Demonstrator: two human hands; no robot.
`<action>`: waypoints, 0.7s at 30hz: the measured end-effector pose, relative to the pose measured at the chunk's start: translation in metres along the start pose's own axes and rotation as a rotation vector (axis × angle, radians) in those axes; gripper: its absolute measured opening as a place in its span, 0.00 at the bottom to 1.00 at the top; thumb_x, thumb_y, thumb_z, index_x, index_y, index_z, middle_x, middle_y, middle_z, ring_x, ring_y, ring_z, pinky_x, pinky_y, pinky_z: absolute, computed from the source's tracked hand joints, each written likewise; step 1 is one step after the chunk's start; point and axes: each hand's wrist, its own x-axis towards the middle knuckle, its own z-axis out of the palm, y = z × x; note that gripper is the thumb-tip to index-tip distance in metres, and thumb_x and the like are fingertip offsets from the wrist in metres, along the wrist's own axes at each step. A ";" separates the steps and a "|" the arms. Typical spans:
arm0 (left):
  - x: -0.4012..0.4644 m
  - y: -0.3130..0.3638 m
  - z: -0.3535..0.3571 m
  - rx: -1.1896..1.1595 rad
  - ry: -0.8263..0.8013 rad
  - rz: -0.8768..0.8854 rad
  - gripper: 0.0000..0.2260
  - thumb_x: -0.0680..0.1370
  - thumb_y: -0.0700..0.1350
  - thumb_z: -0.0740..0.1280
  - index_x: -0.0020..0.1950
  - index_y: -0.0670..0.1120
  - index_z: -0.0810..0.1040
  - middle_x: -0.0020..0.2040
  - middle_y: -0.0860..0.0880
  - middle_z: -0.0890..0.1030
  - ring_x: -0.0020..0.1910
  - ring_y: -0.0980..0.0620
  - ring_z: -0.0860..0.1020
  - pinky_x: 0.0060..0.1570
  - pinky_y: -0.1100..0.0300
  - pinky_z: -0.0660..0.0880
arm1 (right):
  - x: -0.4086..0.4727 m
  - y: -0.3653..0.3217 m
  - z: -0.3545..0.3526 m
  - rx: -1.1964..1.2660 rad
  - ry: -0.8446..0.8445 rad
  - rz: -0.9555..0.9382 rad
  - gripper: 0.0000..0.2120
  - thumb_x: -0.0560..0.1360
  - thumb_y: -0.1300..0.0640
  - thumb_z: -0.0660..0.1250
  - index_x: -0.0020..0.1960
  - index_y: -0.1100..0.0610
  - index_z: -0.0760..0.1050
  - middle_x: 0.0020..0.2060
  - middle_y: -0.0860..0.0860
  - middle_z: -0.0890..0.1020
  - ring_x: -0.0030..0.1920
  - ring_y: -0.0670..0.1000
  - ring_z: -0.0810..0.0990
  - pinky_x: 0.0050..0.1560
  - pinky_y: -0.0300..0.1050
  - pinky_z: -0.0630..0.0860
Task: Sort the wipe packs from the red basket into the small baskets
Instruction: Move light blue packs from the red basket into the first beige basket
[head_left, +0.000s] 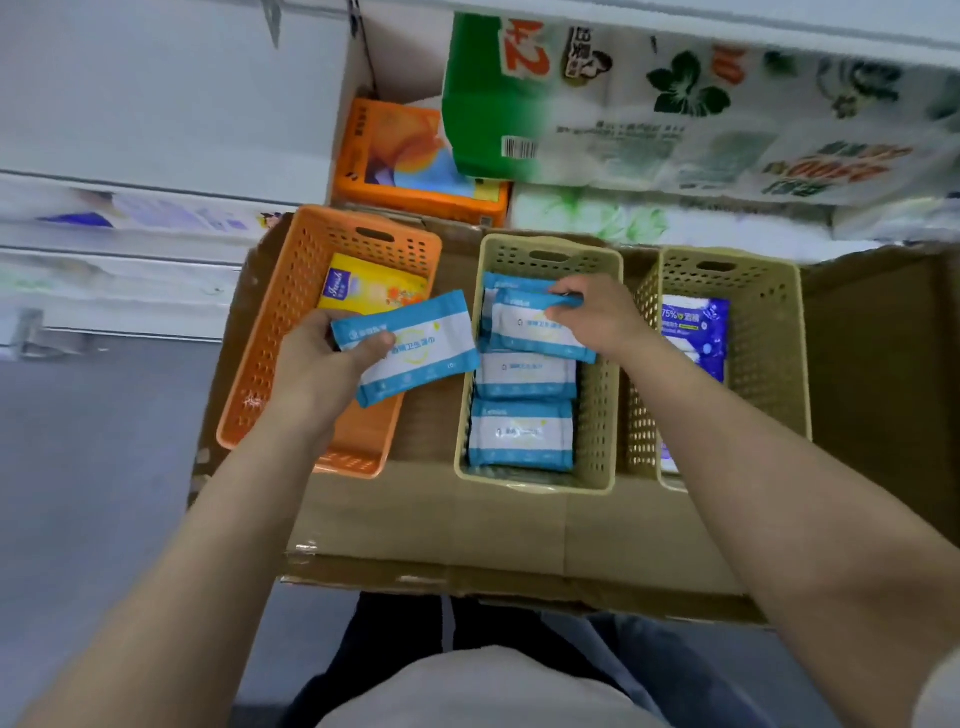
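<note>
One camera only, worn on the person's head, looking steeply down and forward from close above. Both forearms reach in from the bottom edge toward three small baskets on cardboard (498, 530), shelves beyond at the top.

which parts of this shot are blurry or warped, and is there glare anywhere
Head view: the toilet paper packs at the top and the shelves at left are smeared by motion blur; the centre is sharper, so print on the blue and white pack in the left hand reads fairly well. Wide-angle bending curves the cardboard box edges. Lighting is soft and even, with no strong glare.
</note>
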 end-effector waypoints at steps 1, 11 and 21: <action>0.001 -0.001 0.002 0.000 0.002 0.004 0.13 0.72 0.45 0.77 0.52 0.49 0.77 0.51 0.49 0.84 0.46 0.52 0.85 0.40 0.59 0.80 | 0.006 -0.002 -0.002 -0.013 0.004 -0.007 0.15 0.77 0.56 0.70 0.64 0.55 0.78 0.60 0.51 0.79 0.55 0.46 0.75 0.53 0.38 0.69; 0.005 0.003 0.012 0.025 0.051 0.011 0.11 0.72 0.46 0.76 0.49 0.54 0.76 0.49 0.54 0.83 0.44 0.58 0.84 0.34 0.67 0.78 | 0.019 -0.003 -0.001 -0.091 -0.308 0.052 0.18 0.74 0.54 0.73 0.64 0.54 0.78 0.58 0.51 0.80 0.53 0.49 0.79 0.52 0.43 0.76; 0.004 0.006 0.033 0.089 -0.007 -0.021 0.11 0.73 0.45 0.75 0.48 0.52 0.74 0.51 0.50 0.82 0.48 0.53 0.83 0.38 0.61 0.79 | -0.006 0.010 0.030 -0.385 -0.165 -0.121 0.15 0.75 0.54 0.72 0.61 0.53 0.81 0.57 0.52 0.81 0.57 0.53 0.78 0.56 0.45 0.75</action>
